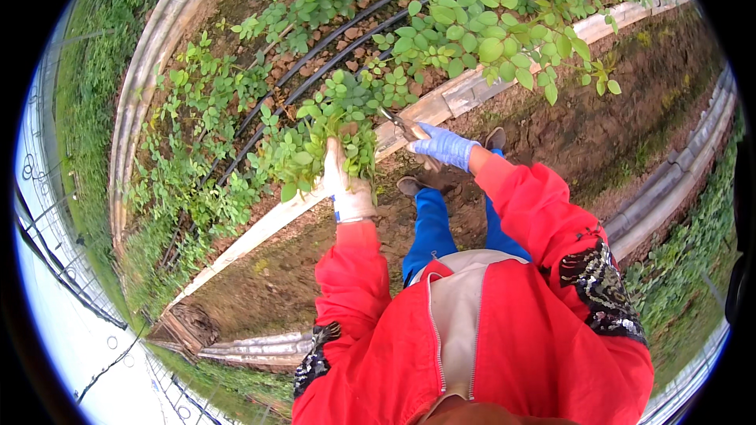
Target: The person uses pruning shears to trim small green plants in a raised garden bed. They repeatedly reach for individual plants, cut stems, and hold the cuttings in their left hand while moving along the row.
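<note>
My left hand (349,190), in a pale glove with a blue patch near the wrist, is closed around a bunch of leafy green stems (358,150). Where these leaves meet the plants behind them is hard to make out. In a light blue glove, my right hand (446,144) grips a pair of pruning shears (407,128) by the handles. The shears' blades point up and left, beside the bunch and close to the bed's edge. Leafy shrubs (348,94), rose-like in their leaves, grow just beyond both hands.
A pale edging board (466,91) borders the planting bed. Two black irrigation pipes (354,35) run through its reddish clods. My shoes (410,185) stand on the dirt path (590,130). Another edging (655,195) lies to the right, and a longer one (139,71) curves along the left.
</note>
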The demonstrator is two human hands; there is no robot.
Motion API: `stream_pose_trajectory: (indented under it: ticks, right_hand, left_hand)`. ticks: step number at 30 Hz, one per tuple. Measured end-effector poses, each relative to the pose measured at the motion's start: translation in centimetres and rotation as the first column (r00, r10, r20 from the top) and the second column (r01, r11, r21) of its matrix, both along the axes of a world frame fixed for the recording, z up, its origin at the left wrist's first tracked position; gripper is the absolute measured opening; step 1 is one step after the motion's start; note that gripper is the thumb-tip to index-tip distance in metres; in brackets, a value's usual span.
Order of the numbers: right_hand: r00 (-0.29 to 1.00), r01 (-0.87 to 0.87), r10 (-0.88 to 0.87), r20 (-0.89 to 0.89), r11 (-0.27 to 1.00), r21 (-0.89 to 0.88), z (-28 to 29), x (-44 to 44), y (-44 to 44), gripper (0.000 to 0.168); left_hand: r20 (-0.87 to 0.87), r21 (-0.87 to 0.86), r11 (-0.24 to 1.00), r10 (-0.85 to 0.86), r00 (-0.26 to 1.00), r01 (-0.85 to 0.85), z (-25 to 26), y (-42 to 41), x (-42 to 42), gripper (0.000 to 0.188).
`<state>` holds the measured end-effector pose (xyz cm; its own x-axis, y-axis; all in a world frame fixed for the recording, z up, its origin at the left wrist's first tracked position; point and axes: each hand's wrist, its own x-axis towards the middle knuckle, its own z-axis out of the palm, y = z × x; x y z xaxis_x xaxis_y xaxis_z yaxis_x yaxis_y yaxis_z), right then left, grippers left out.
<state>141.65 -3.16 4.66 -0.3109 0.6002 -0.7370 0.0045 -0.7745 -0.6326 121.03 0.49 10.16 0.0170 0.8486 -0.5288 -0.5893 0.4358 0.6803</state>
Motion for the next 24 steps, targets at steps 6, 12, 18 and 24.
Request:
stream_pose_trajectory:
  ticks: [6,12,18,24]
  right_hand:
    - [0.925,0.025,-0.067,-0.374,0.993,-0.117,2.4,1.2,1.2,0.051]
    - [0.804,-0.044,-0.13,-0.58,0.96,-0.276,2.6,-1.5,7.2,0.041]
    - [0.77,-0.038,-0.167,-0.615,0.951,-0.306,1.7,-3.9,9.3,0.04]
    - [0.754,0.028,-0.235,-0.613,0.944,-0.328,1.4,-5.2,10.0,0.04]
  left_hand:
    - [-0.045,0.001,0.997,0.081,0.996,-0.081,2.2,-3.7,-3.0,0.048]
    - [-0.04,-0.021,0.981,0.191,0.981,-0.192,2.6,-6.1,-5.6,0.047]
    - [0.022,-0.033,0.97,0.24,0.971,-0.239,1.8,-7.5,-7.6,0.046]
    - [0.036,-0.035,0.963,0.269,0.963,-0.268,2.8,-7.7,-7.9,0.042]
